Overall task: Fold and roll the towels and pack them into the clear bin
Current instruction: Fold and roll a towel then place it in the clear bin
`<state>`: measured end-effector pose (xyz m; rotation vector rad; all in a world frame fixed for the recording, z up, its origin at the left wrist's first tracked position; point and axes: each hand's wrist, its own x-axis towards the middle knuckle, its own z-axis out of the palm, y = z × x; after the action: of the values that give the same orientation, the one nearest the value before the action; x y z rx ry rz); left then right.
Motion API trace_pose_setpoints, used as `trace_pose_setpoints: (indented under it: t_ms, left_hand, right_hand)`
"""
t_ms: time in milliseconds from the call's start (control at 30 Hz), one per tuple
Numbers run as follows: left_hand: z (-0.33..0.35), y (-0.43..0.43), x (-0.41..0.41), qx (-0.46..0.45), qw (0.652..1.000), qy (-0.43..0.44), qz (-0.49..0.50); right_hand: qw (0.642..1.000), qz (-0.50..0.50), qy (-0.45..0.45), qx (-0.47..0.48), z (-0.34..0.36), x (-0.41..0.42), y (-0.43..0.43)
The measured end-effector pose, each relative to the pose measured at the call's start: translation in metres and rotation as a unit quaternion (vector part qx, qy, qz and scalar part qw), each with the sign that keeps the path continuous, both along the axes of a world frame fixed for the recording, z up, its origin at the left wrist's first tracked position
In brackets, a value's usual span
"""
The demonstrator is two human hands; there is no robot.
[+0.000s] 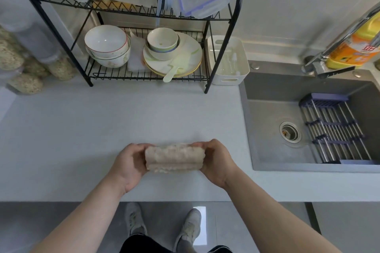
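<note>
Head view: a rolled towel (174,157) sits low over the counter (82,129), left of the sink (287,109). The left hand (129,165) and right hand (218,162) each curl round one end of it. It looks soft, light and liable to unroll, so holding both ends with a gentle inward squeeze seems best.

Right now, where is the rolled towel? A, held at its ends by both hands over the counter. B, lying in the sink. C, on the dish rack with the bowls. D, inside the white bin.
A: the left hand and right hand each grip an end of the rolled towel over the counter.
</note>
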<state>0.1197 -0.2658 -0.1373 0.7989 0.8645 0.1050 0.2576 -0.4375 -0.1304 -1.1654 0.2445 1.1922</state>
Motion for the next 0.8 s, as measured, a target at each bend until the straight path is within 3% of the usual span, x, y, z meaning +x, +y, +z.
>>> trace_pose_setpoints:
  t_ms: [33,67,100,200,267,300,367,467,533,567,667,700,733,800]
  left_hand:
    - [-0.002,0.002,0.002,0.106,0.994,0.022,-0.036]
    - [-0.006,0.004,0.004,0.252,0.961,0.050,-0.099]
    - [-0.012,0.007,0.005,0.393,0.901,0.075,-0.168]
    - [-0.019,0.011,0.002,0.650,0.708,0.066,-0.270]
    - [-0.029,0.009,-0.001,0.758,0.566,0.012,-0.323]
    - [-0.035,0.008,-0.003,0.781,0.514,0.005,-0.356]
    - [-0.048,0.006,-0.009,0.786,0.469,0.039,-0.400]
    - [-0.061,0.005,-0.015,0.773,0.453,0.094,-0.433]
    - [-0.060,0.006,-0.015,0.760,0.462,0.095,-0.447]
    - [-0.058,0.006,-0.013,0.742,0.494,0.078,-0.447]
    - [-0.047,0.007,0.005,0.664,0.668,0.055,-0.329]
    - [-0.044,0.010,0.011,0.646,0.707,0.068,-0.279]
    - [-0.041,0.014,0.017,0.637,0.721,0.093,-0.257]
    - [-0.036,0.021,0.023,0.629,0.706,0.136,-0.296]
  right_hand:
    - [0.996,0.042,-0.069,-0.036,-0.001,0.002,0.000]
    - [0.977,0.101,-0.169,-0.082,-0.002,0.003,0.000]
    - [0.940,0.159,-0.275,-0.128,-0.004,0.002,0.001]
    - [0.756,0.246,-0.571,-0.203,-0.019,-0.002,0.002]
    - [0.590,0.275,-0.730,-0.208,-0.033,-0.007,-0.002]
    - [0.523,0.297,-0.770,-0.212,-0.039,-0.010,-0.006]
    - [0.469,0.355,-0.770,-0.249,-0.044,-0.015,-0.012]
    - [0.451,0.421,-0.731,-0.290,-0.048,-0.016,-0.017]
    - [0.478,0.459,-0.698,-0.272,-0.045,-0.013,-0.015]
    - [0.508,0.465,-0.676,-0.261,-0.042,-0.011,-0.014]
    - [0.631,0.369,-0.632,-0.259,-0.029,0.000,-0.004]
    - [0.661,0.329,-0.618,-0.270,-0.025,0.004,0.000]
    - [0.675,0.318,-0.600,-0.289,-0.021,0.008,0.004]
    - [0.666,0.353,-0.573,-0.322,-0.013,0.008,0.010]
